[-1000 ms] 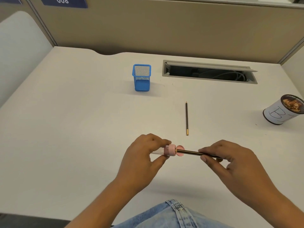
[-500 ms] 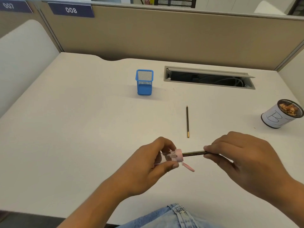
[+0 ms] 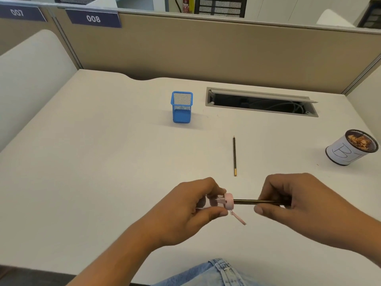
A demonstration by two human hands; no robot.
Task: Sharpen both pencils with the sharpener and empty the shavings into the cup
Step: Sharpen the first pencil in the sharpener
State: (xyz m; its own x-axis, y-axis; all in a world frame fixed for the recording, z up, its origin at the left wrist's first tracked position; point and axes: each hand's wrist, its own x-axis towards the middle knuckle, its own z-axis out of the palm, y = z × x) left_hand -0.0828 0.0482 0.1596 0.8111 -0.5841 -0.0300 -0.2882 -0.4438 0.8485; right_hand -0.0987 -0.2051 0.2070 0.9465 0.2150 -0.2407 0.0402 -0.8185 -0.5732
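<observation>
On the desk (image 3: 103,162), our left hand (image 3: 185,209) grips the sharpener (image 3: 227,201); our right hand (image 3: 299,205) pinches the pencil (image 3: 253,201), lying left-right, tip inserted.

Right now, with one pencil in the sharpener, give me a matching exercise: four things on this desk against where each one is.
Things:
1. pink sharpener
2. loose pencil
3. blue mesh holder
4. white cup

Places:
A. far side of the desk, left of the cable slot
B. gripped by the left hand, second pencil pushed into it
C. near the right edge, holding shavings
D. lying flat mid-desk, untouched

Pairs: 1-B, 2-D, 3-A, 4-C
</observation>
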